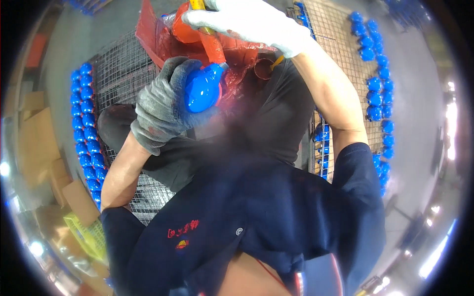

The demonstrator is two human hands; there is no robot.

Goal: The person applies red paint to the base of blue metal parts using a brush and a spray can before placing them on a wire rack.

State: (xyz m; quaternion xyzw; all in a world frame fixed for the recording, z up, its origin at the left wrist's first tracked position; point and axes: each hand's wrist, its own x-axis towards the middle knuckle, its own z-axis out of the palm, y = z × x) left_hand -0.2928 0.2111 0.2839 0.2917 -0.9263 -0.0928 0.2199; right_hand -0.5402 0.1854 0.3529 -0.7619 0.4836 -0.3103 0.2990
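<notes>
In front of the red-smeared container (149, 37), the grey-gloved left hand (165, 106) wraps the glossy blue rounded part (201, 91), which looks stiff, fairly hefty and perhaps slick, so its broad body seems a surer hold than the narrow neck. The white-gloved right hand (252, 22) closes round a probably light yellow-handled tool (197, 4), apparently a brush. Smallest, red stitched characters (183, 228) cross the chest; the part shows no readable label.

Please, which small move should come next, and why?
Perhaps the right hand should draw the yellow-handled brush lightly along the narrow end of the blue piece: the brush's red end lies at it, and the left hand holds the piece.
</notes>
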